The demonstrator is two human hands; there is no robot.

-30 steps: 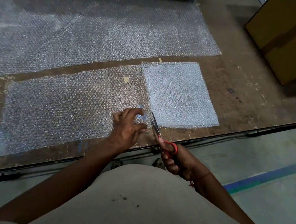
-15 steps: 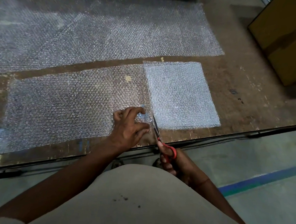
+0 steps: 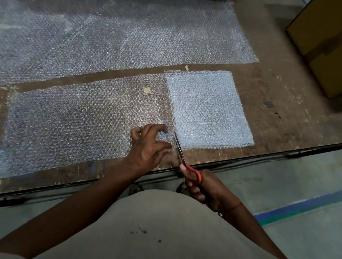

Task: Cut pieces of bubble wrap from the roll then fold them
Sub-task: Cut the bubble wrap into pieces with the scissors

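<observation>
Cutting was the step; the right hand [image 3: 198,186] held red-handled steel scissors [image 3: 181,156] at the near edge of the clear bubble wrap strip [image 3: 77,113] on the worn brown table [image 3: 276,119]; the left hand [image 3: 148,146] pressed it with curled fingers; next, I judged, a straight cut beside the thick folded bubble wrap square [image 3: 205,109].

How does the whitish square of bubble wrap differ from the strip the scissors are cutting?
The square looks opaque, pale and compact; the strip is see-through, showing the brown table, and much longer. The square lies untouched; the left hand rests on the strip. Both lie flat.
</observation>
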